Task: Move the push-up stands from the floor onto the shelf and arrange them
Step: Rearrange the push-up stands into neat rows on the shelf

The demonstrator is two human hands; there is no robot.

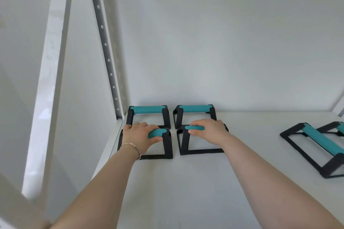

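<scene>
Several black push-up stands with teal grips stand on the white shelf (195,182). Two of them, a back-left stand (148,109) and a back-right stand (195,108), sit against the back wall. In front of them are a front-left stand (167,147) and a front-right stand (186,145). My left hand (138,135) is wrapped around the teal grip of the front-left stand. My right hand (208,129) grips the teal handle of the front-right one. Both front stands rest flat on the shelf, side by side.
Another stand (316,145) lies turned at an angle at the shelf's right, with one more (340,128) partly cut off behind it. A perforated grey upright (106,46) rises at the shelf's back-left corner. White walls close the back and left.
</scene>
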